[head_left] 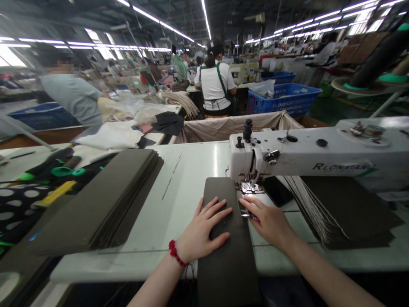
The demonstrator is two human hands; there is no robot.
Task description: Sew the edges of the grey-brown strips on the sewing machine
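My left hand (204,230) lies flat with fingers spread on a long dark olive panel (226,273). The panel runs along the left side of the sewing machine's presser foot (252,187) and hangs over the table's front edge. Curled near the panel's right edge, just in front of the foot, my right hand (271,219) grips small thread snips (245,214); their metal part shows, but the fingers hide most of the handle.
A thick stack of olive panels (105,204) lies at left, another stack (348,209) under the machine arm (319,149) at right. A black phone (277,191) rests beside the foot. Beyond the table are a cloth-lined bin (207,128), a blue crate (284,100) and seated co-workers.
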